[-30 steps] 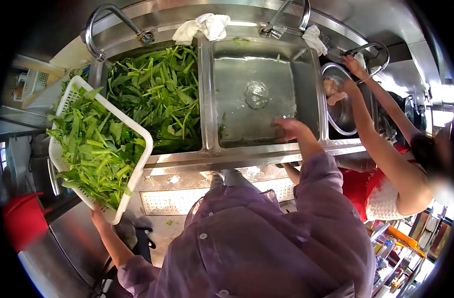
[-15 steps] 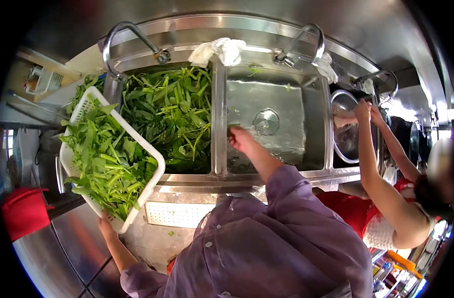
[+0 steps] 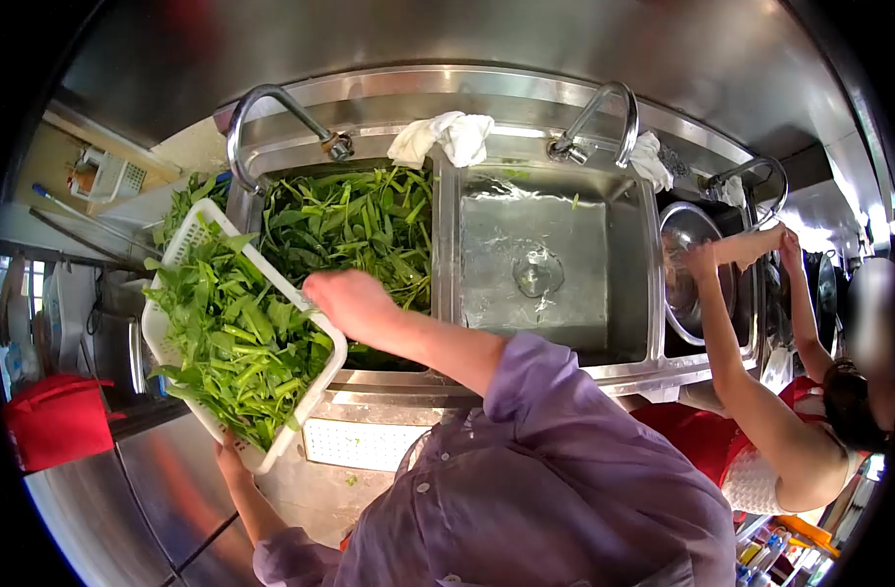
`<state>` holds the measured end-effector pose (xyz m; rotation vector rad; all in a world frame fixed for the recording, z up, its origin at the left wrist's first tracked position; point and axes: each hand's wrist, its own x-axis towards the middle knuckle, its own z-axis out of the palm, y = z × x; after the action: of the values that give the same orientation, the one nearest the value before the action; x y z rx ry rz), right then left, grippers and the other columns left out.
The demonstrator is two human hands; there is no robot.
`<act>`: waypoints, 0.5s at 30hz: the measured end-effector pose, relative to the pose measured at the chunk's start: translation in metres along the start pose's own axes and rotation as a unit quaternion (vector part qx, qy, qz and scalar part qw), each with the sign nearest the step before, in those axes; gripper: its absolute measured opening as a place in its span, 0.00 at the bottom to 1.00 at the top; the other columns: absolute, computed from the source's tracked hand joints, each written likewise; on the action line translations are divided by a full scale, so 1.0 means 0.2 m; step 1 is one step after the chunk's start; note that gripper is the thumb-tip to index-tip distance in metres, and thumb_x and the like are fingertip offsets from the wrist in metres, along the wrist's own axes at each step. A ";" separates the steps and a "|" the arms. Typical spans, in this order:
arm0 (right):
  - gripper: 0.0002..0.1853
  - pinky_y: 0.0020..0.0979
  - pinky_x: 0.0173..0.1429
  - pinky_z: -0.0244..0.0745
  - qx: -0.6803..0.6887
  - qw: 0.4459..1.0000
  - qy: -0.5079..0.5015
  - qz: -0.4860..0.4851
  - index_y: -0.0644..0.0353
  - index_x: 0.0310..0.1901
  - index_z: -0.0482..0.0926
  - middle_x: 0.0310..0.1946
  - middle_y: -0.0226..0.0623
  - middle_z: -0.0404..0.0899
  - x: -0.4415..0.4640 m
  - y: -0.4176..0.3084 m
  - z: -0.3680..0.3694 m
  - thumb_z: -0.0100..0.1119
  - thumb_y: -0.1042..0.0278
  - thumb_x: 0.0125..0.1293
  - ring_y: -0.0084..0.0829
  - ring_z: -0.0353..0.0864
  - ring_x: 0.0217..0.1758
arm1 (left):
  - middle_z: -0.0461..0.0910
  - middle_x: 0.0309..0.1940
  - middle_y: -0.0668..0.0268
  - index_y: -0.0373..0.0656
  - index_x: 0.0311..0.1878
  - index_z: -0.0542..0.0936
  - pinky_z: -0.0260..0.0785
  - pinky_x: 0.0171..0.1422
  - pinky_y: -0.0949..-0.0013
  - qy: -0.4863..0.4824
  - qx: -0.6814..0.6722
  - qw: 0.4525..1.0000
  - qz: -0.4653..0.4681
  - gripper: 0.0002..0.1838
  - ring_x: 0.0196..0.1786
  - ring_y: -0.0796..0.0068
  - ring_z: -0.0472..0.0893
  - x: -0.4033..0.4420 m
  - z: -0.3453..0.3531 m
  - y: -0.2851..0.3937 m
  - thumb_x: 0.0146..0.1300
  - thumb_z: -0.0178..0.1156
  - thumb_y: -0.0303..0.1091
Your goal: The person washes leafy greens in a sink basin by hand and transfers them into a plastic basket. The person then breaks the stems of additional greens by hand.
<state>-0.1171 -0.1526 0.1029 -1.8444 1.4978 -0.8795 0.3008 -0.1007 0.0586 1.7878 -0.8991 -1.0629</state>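
Basket sits at the sink's left end: stiff rim, probably heavy with limp, slippery greens; hold opposite rims. Your left hand grips its near corner, fingers closed; right hand at right rim, closure unclear.

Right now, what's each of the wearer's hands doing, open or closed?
Left hand: closed on the lower edge of the white basket.
Right hand: at the basket's sink-side rim; whether open or closed can't be told.
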 end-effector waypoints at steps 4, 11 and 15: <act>0.13 0.22 0.24 0.71 0.391 0.862 0.291 0.140 0.65 0.39 0.73 0.32 0.41 0.75 -0.08 0.55 -0.25 0.38 0.80 0.57 0.26 0.75 0.31 | 0.72 0.43 0.64 0.40 0.53 0.66 0.65 0.43 0.68 -0.002 0.012 1.000 -0.004 0.21 0.43 0.71 0.72 0.01 -0.03 -0.03 0.56 0.54 0.35; 0.15 0.42 0.47 0.66 0.076 0.590 0.565 0.572 0.59 0.44 0.72 0.41 0.42 0.73 -0.44 1.98 -0.64 0.46 0.61 0.58 0.43 0.72 0.40 | 0.73 0.40 0.65 0.41 0.53 0.66 0.66 0.39 0.70 0.038 0.011 0.999 -0.023 0.20 0.38 0.72 0.73 -0.03 0.03 0.04 0.56 0.51 0.33; 0.15 0.55 0.51 0.59 0.563 0.518 0.499 0.407 0.53 0.48 0.67 0.45 0.37 0.66 -0.17 2.12 -0.57 0.44 0.64 0.59 0.42 0.66 0.47 | 0.73 0.36 0.65 0.40 0.49 0.68 0.66 0.36 0.71 0.031 0.042 0.998 -0.032 0.17 0.34 0.74 0.73 -0.03 0.04 0.06 0.56 0.51 0.33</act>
<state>-0.4606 -0.2030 -0.1677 0.5158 1.3604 -1.8073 0.2891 -0.1016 0.0697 1.9212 -0.8646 -1.0173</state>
